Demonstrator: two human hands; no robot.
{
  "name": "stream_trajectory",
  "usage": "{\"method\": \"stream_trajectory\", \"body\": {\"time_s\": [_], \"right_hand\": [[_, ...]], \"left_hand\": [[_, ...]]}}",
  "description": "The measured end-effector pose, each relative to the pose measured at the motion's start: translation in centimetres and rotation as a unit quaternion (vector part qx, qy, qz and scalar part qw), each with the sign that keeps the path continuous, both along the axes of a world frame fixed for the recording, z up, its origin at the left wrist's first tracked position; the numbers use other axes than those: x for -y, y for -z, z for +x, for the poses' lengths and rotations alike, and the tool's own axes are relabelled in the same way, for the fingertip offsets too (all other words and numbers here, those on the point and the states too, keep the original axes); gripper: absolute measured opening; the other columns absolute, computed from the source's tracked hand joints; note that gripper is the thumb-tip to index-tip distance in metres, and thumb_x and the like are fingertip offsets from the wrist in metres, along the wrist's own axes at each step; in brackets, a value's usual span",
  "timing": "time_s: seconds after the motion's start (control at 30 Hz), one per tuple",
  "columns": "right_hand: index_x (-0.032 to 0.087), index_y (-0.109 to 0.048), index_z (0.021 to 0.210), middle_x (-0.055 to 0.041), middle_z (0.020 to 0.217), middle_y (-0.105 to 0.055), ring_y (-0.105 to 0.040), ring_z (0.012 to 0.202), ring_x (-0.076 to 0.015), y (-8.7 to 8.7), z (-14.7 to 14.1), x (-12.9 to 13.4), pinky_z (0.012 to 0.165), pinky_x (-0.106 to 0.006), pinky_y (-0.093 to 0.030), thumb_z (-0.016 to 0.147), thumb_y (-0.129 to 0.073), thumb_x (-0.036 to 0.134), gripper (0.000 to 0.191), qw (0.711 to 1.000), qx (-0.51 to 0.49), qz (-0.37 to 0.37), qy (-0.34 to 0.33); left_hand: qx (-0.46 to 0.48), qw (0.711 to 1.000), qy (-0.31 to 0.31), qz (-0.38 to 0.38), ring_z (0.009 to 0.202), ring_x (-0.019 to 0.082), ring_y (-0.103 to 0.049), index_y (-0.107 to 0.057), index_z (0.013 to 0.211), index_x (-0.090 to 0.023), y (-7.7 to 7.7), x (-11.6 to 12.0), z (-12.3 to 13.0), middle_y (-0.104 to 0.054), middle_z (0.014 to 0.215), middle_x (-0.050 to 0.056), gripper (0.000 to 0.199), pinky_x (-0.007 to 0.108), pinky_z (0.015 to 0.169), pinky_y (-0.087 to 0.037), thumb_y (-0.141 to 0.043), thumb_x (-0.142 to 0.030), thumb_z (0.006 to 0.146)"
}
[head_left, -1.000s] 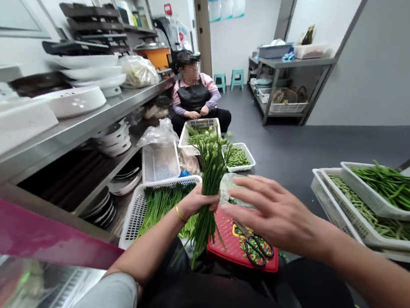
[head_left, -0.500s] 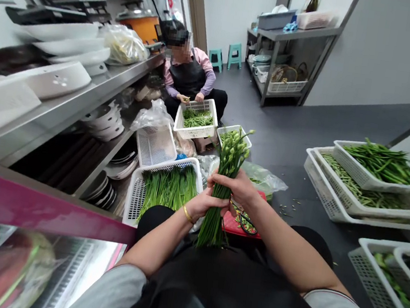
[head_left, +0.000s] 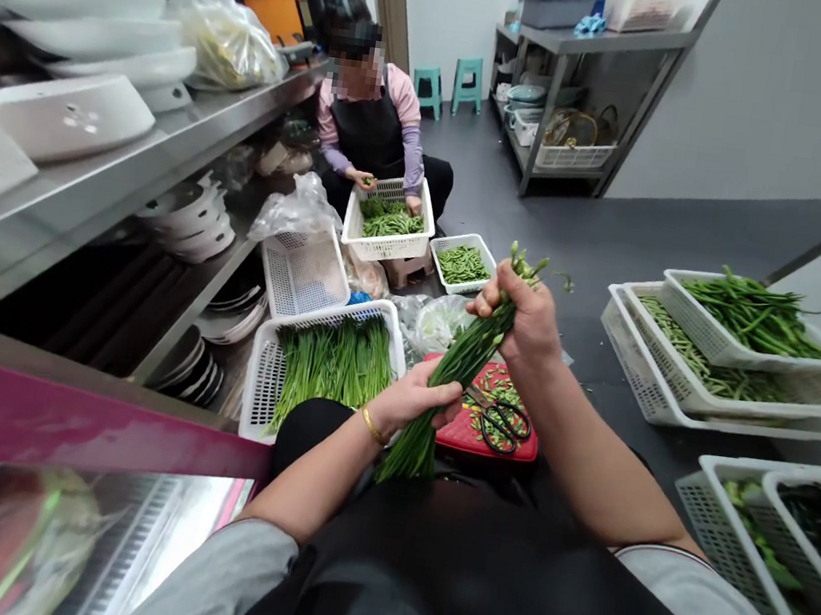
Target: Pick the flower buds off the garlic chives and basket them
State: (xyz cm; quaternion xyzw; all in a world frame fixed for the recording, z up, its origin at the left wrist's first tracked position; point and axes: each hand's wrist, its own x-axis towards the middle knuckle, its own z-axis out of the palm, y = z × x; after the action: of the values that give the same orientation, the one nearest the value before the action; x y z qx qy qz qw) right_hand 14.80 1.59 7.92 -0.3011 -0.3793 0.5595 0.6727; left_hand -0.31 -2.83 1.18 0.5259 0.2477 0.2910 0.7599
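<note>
A bunch of flowering garlic chives [head_left: 471,351] slants up to the right over my lap. My left hand [head_left: 420,397] is closed round its lower middle. Near the top, my right hand [head_left: 523,314] grips the bunch just under the flower buds, some of which poke out above the fist. Below my hands, black-handled scissors [head_left: 505,426] lie on a red tray or board [head_left: 524,452] strewn with small cut green pieces. Left of my hands, a white basket [head_left: 261,379] holds many more long chives [head_left: 332,363].
Across from me a seated co-worker [head_left: 374,121] has both hands at a white basket of green pods [head_left: 391,222]. A small basket of green pieces [head_left: 462,264] stands nearby. Stacked vegetable baskets [head_left: 736,366] are on the right, a steel shelf [head_left: 198,138] with dishes on the left.
My right hand has slid up to the top of the bunch, which now tilts right instead of standing upright. The scissors have come into fuller view. The co-worker's hand has reached into their basket.
</note>
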Motion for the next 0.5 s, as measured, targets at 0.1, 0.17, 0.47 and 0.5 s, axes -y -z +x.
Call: {"method": "stream_trajectory", "body": {"time_s": [0.1, 0.17, 0.47, 0.5], "right_hand": [[0.024, -0.048, 0.083, 0.0115, 0.052, -0.044, -0.047, 0.045, -0.0061, -0.4, 4.0, -2.2, 0.059, -0.024, -0.05, 0.071, -0.072, 0.047, 0.035, 0.994, 0.003, 0.025, 0.106], [0.025, -0.046, 0.088, 0.0112, 0.056, -0.044, -0.048, 0.048, -0.0061, 0.4, 8.1, -3.5, 0.062, -0.024, -0.05, 0.076, -0.062, 0.044, 0.028, 0.973, -0.007, 0.042, 0.226], [0.013, -0.061, 0.102, -0.0175, 0.108, -0.067, -0.065, 0.099, -0.0256, 19.7, 10.9, 3.9, 0.085, -0.035, -0.049, 0.089, -0.052, 0.039, 0.03, 0.586, 0.787, -0.167, -0.095], [0.011, -0.062, 0.102, -0.0214, 0.113, -0.065, -0.063, 0.105, -0.029, 21.3, 10.0, 4.8, 0.088, -0.037, -0.048, 0.088, -0.055, 0.036, 0.03, 0.562, 0.801, -0.173, -0.113]], "left_hand": [[-0.007, 0.999, -0.025, -0.023, 0.034, 0.006, -0.039, -0.046, 0.078, -0.017, 0.3, -0.3, -0.5, -0.048, 0.044, -0.008, 0.049, 0.019, 0.037, -0.031, -0.078, -0.052, 0.066], [-0.016, 0.998, -0.05, -0.047, 0.034, 0.005, -0.038, -0.044, 0.07, -0.017, 0.9, -0.7, -0.9, -0.045, 0.043, -0.008, 0.05, 0.019, 0.037, -0.031, -0.08, -0.051, 0.063], [-0.047, 0.989, -0.118, -0.076, 0.034, 0.005, -0.037, -0.045, 0.068, -0.018, 3.1, -2.9, -1.2, -0.045, 0.042, -0.009, 0.053, 0.02, 0.036, -0.029, -0.084, -0.051, 0.055], [-0.051, 0.989, -0.117, -0.077, 0.034, 0.005, -0.036, -0.044, 0.068, -0.018, 3.1, -3.0, -1.2, -0.045, 0.042, -0.009, 0.053, 0.02, 0.037, -0.029, -0.084, -0.051, 0.056]]}}
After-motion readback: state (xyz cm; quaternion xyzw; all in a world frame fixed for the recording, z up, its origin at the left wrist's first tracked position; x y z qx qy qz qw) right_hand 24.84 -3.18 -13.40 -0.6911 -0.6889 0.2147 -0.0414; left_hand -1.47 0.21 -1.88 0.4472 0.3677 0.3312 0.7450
